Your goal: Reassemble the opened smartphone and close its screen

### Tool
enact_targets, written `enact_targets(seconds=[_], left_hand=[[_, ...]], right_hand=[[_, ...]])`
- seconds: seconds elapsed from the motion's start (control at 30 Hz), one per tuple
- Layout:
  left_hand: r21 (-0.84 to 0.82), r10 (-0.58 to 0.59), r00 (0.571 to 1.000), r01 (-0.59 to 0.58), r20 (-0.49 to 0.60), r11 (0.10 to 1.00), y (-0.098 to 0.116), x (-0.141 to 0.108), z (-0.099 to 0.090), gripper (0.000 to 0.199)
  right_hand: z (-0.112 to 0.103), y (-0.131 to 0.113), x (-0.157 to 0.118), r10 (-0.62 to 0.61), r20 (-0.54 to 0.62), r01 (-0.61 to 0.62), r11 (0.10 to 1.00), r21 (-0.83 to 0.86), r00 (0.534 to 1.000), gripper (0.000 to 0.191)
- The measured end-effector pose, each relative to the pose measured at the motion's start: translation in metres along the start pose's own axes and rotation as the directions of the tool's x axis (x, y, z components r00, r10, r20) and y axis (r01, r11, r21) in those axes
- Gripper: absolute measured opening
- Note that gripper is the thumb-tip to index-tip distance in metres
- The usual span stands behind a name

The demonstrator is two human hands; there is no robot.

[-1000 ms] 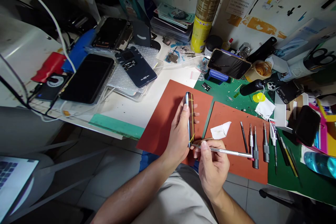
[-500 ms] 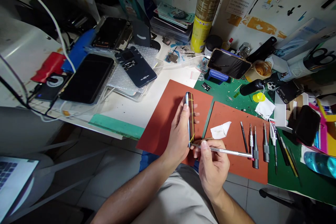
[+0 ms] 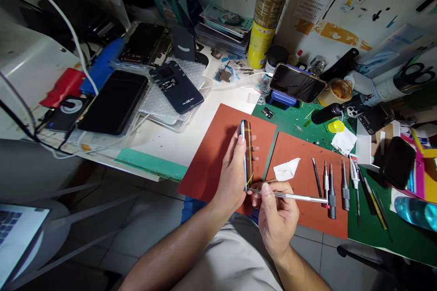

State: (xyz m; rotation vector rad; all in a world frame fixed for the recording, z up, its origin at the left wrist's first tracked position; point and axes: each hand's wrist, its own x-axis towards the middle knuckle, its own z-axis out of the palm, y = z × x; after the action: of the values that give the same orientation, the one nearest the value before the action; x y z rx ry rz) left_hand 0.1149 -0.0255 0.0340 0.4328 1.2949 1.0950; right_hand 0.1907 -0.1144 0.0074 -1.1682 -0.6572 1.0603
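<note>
Upright on its edge, a phone point(image 3: 248, 154) with thin yellow bands around it is gripped by my left hand point(image 3: 233, 170), thumb on the near side and fingertips showing past the far side. My right hand point(image 3: 278, 211) pinches a slim silver metal tool point(image 3: 297, 197) between thumb and fingers. The tool's tip is at the phone's lower end; whether it touches is too small to tell. Both hands are over the front edge of a reddish-brown mat point(image 3: 208, 163). A crumpled white wipe point(image 3: 287, 169) lies right of the phone on a second mat point(image 3: 307, 150).
Several screwdrivers and tweezers point(image 3: 345, 186) lie at the right. A phone on a blue stand point(image 3: 297, 82) and a tall spray can point(image 3: 266, 18) stand behind. More phones point(image 3: 114, 100), a dark blue power pack point(image 3: 177, 86) and cables occupy the left.
</note>
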Motion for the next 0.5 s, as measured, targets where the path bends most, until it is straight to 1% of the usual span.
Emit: enact_targets(seconds=[0.17,0.27,0.33,0.37,0.4,0.43,0.47,0.5], left_hand=[[-0.011,-0.013,1.0,0.013,-0.009,1.0,0.001,0.0,0.001,0.062],[-0.033,-0.003,1.0,0.003,-0.005,0.999,0.001,0.002,0.001,0.062],[-0.064,-0.023,1.0,0.022,-0.007,0.998,0.002,0.003,-0.001,0.064],[-0.077,-0.05,0.999,0.049,-0.01,0.996,0.003,0.003,-0.003,0.066],[-0.082,-0.106,0.994,0.105,-0.012,0.991,0.004,0.003,-0.004,0.069],[-0.081,-0.132,0.991,0.13,-0.022,0.988,0.006,0.003,-0.006,0.07],[-0.092,-0.122,0.992,0.12,-0.027,0.989,0.007,0.002,-0.008,0.069],[-0.103,-0.099,0.995,0.096,-0.027,0.99,0.009,0.002,-0.009,0.064]], right_hand=[[0.0,-0.004,-0.004,0.013,0.006,-0.013,1.0,0.009,1.0,0.01],[-0.008,-0.011,-0.002,-0.003,0.002,0.003,0.999,-0.048,1.0,0.007],[-0.022,-0.018,0.007,-0.09,-0.048,0.081,0.983,-0.162,0.995,0.008],[-0.031,-0.023,0.015,-0.154,-0.101,0.127,0.963,-0.238,0.983,0.01],[-0.042,-0.028,0.025,-0.222,-0.162,0.162,0.934,-0.318,0.962,0.011],[-0.055,-0.033,0.037,-0.282,-0.233,0.174,0.901,-0.398,0.931,0.013],[-0.068,-0.038,0.049,-0.328,-0.299,0.162,0.87,-0.466,0.896,0.017],[-0.083,-0.044,0.061,-0.347,-0.329,0.138,0.843,-0.52,0.878,0.024]])
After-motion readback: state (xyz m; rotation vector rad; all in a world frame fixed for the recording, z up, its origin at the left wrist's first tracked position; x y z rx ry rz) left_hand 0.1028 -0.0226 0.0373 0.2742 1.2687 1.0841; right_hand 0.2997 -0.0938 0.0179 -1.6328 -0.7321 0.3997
